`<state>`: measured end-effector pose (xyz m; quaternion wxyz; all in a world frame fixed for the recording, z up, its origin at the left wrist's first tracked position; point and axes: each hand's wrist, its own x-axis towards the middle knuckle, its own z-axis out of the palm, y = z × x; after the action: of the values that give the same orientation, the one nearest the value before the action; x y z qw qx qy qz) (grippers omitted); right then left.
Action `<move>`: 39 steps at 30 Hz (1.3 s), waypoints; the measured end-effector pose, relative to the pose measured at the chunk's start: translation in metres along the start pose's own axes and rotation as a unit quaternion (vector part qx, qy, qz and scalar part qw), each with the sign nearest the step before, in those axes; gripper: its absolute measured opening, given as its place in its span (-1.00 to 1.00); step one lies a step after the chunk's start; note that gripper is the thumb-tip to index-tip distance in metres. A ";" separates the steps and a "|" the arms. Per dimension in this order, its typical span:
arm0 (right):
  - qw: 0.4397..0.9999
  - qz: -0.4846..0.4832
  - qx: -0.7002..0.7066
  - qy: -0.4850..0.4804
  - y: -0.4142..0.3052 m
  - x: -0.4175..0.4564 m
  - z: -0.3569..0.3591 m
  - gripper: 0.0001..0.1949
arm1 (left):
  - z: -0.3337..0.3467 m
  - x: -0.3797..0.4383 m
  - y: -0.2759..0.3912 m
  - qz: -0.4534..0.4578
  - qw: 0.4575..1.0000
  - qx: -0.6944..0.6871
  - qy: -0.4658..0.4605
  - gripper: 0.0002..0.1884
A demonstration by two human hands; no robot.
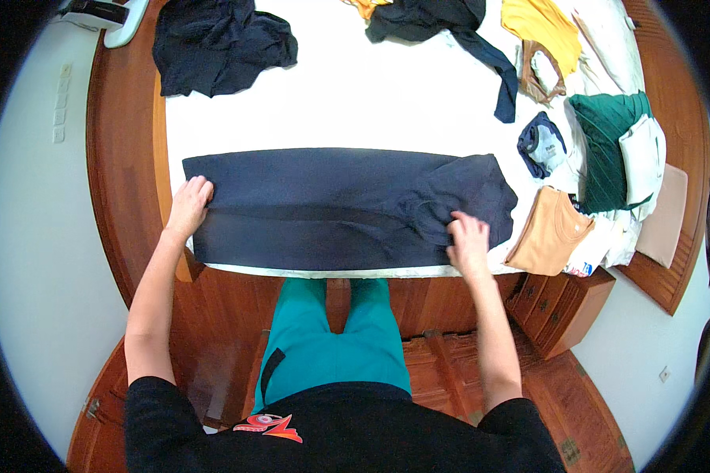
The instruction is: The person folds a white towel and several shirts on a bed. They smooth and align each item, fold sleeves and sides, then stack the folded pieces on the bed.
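A long dark navy garment [307, 207] lies spread crosswise on the white-covered bed, folded into a band along the near edge. It looks like a pair of trousers or a dress; I cannot tell which. At its left end, my left hand [190, 204] has its fingers curled over the hem. My right hand [470, 239] is on the right part of the cloth, fingers bent, beside bunched creases. Whether those fingers pinch the fabric or only rest on it is hidden. The right end looks rumpled, the left end flat.
A black garment [219, 47] lies crumpled at the far left, another black one [432, 20] at the back. To the right are a folded tan shirt [550, 233], a rolled navy-and-grey item [543, 145], green cloth [606, 154] and a yellow garment [544, 29]. A wooden drawer cabinet [559, 313] stands below right.
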<state>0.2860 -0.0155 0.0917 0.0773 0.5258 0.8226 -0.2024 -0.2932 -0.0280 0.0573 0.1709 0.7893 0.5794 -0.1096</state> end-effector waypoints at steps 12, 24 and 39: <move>0.975 0.031 0.154 0.155 -0.014 -0.020 0.013 -0.79 | 0.015 -0.001 0.007 -0.166 0.980 -0.107 0.006 -0.74; 0.891 0.232 0.335 0.200 0.033 -0.014 0.024 -0.89 | -0.015 0.017 0.092 -0.112 0.991 0.017 0.066 -0.41; 0.850 0.479 0.109 0.189 0.097 0.049 0.045 -0.73 | 0.028 0.104 0.354 0.007 0.958 -0.256 0.131 -0.64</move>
<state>0.3478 0.0417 0.0097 -0.0500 0.8879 0.4397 -0.1258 0.0761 -0.0431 0.0435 0.2907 0.7306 0.5997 0.1486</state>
